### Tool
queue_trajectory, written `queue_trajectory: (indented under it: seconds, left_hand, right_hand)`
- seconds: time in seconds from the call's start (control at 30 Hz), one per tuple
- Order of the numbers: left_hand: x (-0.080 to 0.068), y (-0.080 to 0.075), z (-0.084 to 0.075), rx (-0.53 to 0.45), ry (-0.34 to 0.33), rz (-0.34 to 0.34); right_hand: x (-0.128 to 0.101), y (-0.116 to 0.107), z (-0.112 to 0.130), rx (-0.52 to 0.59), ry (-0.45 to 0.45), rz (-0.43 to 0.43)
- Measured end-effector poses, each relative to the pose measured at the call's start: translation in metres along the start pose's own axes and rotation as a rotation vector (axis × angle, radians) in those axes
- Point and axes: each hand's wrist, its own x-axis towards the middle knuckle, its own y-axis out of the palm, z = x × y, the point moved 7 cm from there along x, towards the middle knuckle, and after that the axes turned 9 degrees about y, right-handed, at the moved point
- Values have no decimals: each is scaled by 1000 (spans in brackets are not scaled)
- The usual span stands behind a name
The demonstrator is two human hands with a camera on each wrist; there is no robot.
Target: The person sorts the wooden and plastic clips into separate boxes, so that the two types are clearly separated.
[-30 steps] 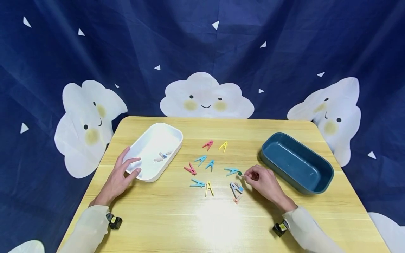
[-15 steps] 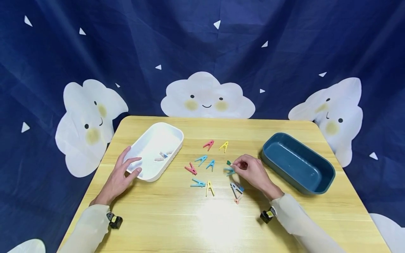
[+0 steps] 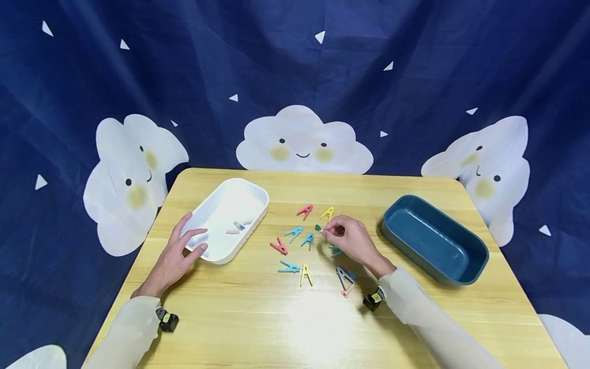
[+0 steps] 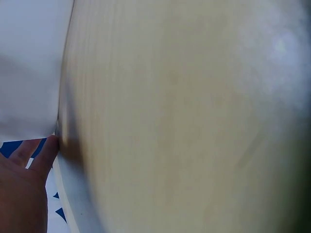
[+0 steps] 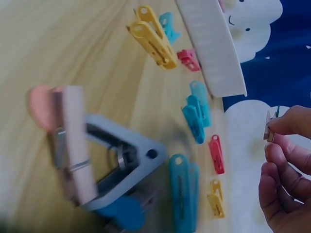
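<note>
Little clip [image 5: 267, 129] in the right hand [image 3: 353, 240], white tub [image 3: 231, 199] over to the left

The right hand holds the little clip. Its thumb and finger are pinched tight on it. A green heart [image 3: 318, 227] sits on the clip and pokes out past the fingertips. From above, the clip's long way points left and a bit toward the far edge of the table [image 3: 258, 328]. The fingers hide the rest, so I can't tell just how it tilts, or how high up it is.

The white tub is to the left of the clip, and loose pegs lie between them. The closest is a blue peg [image 3: 308, 240], just left of the fingers and a bit nearer the person. A yellow peg [image 3: 328, 212] lies just past the fingertips, on the far side. The dark blue tub [image 3: 415, 223] is the other way, to the right.

The left hand [image 3: 172, 261] is much nearer the white tub. It touches the near left side, fingers spread apart. Three small clips [image 3: 232, 232] lie inside.
</note>
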Motion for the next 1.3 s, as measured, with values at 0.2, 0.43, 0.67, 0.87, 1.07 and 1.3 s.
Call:
queue_trajectory:
  seconds: [0.2,0.43,0.67,0.87,1.07,1.3]
  left_hand:
    - [1,-1,-2,-8,1,1]
    - [1,0,-3,0,6,2]
    - [0,2,-2,7,8,2]
    - [0,-1,-4,9,5,-4]
    - [0,-1,-5,3,3,-4]
    - [0,-1,-3,5,10,-12]
  right_hand:
    - [11,5,11,9,-4,15]
    - [25,15,21,21,-25,22]
    - [40,28,35,10,-42,33]
    - [54,44,50,7,-39,73]
    - [69,56,65,-8,-50,97]
    - [82,69,83,0,-46,125]
